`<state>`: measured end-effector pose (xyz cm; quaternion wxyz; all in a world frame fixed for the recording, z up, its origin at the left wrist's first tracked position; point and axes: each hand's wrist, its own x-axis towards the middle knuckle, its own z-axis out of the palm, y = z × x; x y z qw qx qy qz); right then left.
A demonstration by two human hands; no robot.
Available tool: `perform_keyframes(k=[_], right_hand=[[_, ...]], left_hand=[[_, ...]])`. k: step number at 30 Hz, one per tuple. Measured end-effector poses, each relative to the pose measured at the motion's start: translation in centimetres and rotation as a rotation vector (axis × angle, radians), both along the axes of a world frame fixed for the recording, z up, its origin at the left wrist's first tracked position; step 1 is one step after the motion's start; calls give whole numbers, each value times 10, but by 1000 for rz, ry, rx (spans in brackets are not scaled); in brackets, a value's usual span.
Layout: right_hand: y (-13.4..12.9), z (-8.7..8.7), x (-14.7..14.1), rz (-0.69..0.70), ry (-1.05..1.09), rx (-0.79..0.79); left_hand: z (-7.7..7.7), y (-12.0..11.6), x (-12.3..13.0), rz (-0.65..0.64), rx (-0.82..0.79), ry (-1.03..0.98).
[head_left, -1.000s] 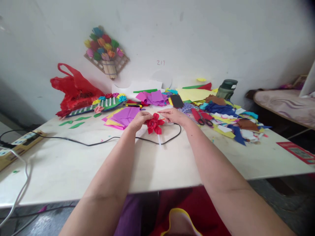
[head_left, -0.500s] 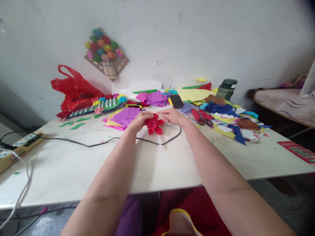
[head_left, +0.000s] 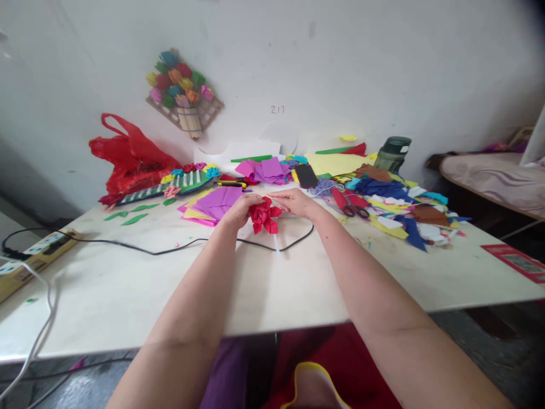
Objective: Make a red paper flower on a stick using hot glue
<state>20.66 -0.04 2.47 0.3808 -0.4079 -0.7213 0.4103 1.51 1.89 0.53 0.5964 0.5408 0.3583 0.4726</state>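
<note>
A red paper flower (head_left: 264, 216) is held between my two hands above the middle of the table. My left hand (head_left: 246, 209) is closed on its left side. On the other side, my right hand (head_left: 294, 202) has its fingers bent together at the flower's upper right edge; what its fingertips pinch is partly hidden. Just below the flower, a narrow whitish strip or stick (head_left: 276, 244) shows against the table. Purple and yellow paper sheets (head_left: 215, 204) lie beside my left hand. Red-handled scissors (head_left: 353, 205) rest to the right of my right hand.
A black cable (head_left: 153, 252) crosses the white table (head_left: 106, 307) to a power strip (head_left: 38, 255). Behind are a red plastic bag (head_left: 131, 153), a green board with small paper flowers (head_left: 187, 182), a phone (head_left: 306, 176), and a bottle (head_left: 392, 153). Paper scraps (head_left: 395, 196) pile up at right.
The red flower has turned slightly and shifted a little left between my hands. My hands stay in nearly the same place.
</note>
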Motion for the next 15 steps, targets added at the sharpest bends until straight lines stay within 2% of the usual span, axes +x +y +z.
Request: perform_keyframes(k=[6,15], right_hand=[[2,-2,-3,-37,9,9],[-2,1,-2,0,3,-4]], left_hand=[[3,-4,1,-13,-20,2],[6,-6,-1,-38,-16,30]])
